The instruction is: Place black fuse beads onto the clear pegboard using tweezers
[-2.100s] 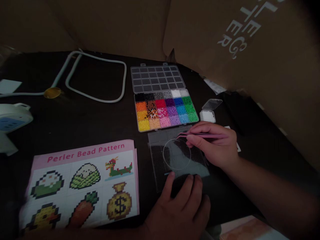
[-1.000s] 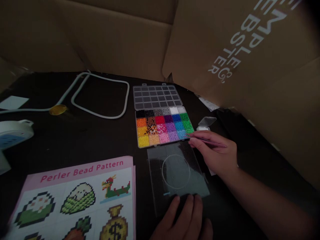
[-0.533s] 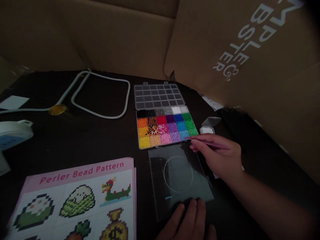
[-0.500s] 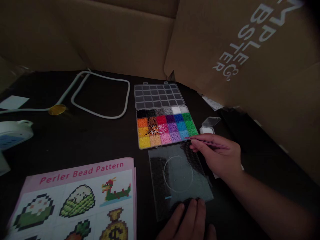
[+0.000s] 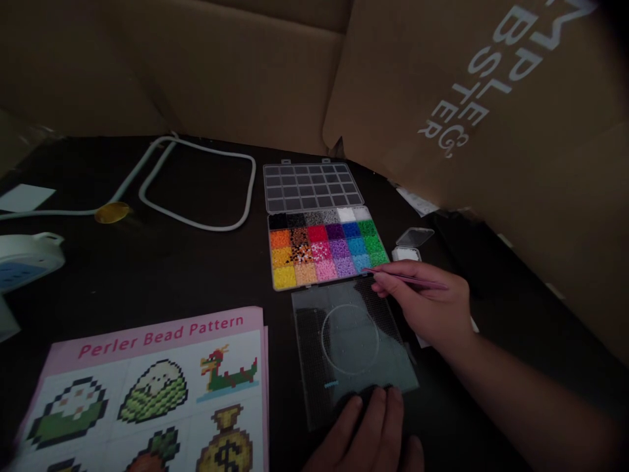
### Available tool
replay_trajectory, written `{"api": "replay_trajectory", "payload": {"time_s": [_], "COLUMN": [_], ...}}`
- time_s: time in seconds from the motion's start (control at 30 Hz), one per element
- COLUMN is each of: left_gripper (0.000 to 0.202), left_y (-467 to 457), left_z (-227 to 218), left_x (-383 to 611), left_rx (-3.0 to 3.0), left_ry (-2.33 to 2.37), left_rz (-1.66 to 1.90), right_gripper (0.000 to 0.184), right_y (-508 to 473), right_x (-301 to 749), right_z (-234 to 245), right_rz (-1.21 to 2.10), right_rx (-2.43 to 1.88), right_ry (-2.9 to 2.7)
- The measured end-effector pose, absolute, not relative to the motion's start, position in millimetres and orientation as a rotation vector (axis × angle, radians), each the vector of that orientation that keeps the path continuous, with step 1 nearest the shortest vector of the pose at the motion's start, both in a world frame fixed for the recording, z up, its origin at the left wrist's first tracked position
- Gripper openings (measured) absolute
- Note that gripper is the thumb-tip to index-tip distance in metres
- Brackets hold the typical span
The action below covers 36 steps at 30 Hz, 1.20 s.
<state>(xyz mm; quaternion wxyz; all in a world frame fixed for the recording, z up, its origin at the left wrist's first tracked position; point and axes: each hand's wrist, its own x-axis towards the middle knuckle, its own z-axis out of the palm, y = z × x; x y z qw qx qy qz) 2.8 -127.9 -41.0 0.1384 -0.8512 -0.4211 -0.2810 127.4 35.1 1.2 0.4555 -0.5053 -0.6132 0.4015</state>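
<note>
Pink tweezers (image 5: 417,280) are pinched in my right hand (image 5: 432,301); their tips point into the light blue compartment at the near right of the bead box (image 5: 339,249). Whether a bead sits between the tips is too small to tell. My left hand (image 5: 366,432) lies with fingers stretched out on the near edge of the clear pegboard (image 5: 351,341). A short row of light blue beads (image 5: 331,385) stands on the board's lower left part, just beyond my left fingertips. The box's divided clear lid (image 5: 313,187) is folded open behind it.
A Perler Bead Pattern sheet (image 5: 162,334) lies at the left front. Behind it are a white cable (image 5: 196,225), a yellow disc (image 5: 112,212) and a white device (image 5: 29,259). A small open box of white beads (image 5: 407,253) stands beyond my right hand. Cardboard walls (image 5: 236,78) enclose the back.
The tweezers and my right hand have hardly moved, with the tips still at the light blue compartment. My left hand stays on the board. The view has shifted very slightly.
</note>
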Motion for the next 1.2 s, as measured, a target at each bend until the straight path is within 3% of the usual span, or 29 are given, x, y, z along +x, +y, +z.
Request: {"api": "replay_trajectory", "payload": {"time_s": [1.2], "left_gripper": [0.025], "left_y": [-132.7], "left_z": [-39.3], "left_x": [-2.2], "left_rx": [-2.53], "left_ry": [-1.189], "left_rz": [-0.731], "right_gripper": [0.007], "right_y": [36.4], "right_x": [127.1], "right_z": [-1.9], "right_rz": [0.979], "right_rx": [-1.216], "right_ry": [-1.567]}}
